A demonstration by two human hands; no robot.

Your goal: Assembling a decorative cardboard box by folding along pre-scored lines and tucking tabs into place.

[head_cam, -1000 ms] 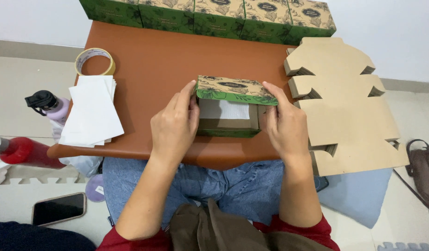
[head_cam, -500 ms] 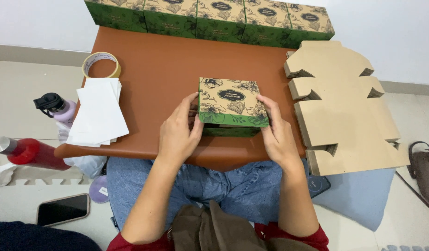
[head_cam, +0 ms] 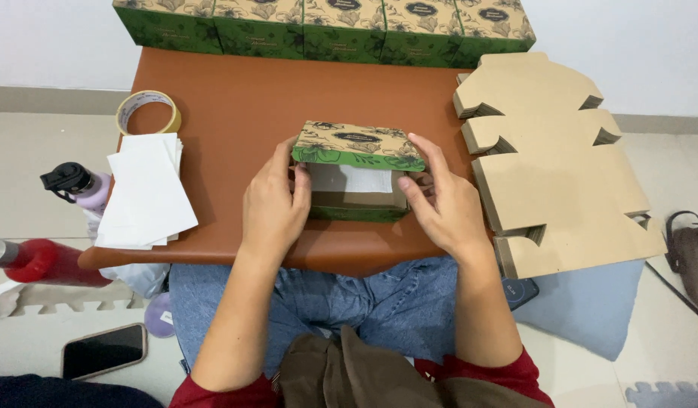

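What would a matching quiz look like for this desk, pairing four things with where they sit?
Things:
1. Yellow-rimmed roll of tape
2. Stack of flat brown cardboard cut-outs
3. Row of closed green printed boxes
4. Open green printed box with lid raised

Places:
A. Along the far edge of the table
B. Between the left hand and right hand
C. Far left part of the table, beyond the white paper sheets
D. Right end of the table

Pairs: 1-C, 2-D, 3-A, 4-B

My left hand (head_cam: 275,202) and right hand (head_cam: 438,204) grip the green box (head_cam: 356,214) by its sides, its patterned lid (head_cam: 358,146) raised above my fingertips, white paper (head_cam: 355,180) lying inside between my thumbs
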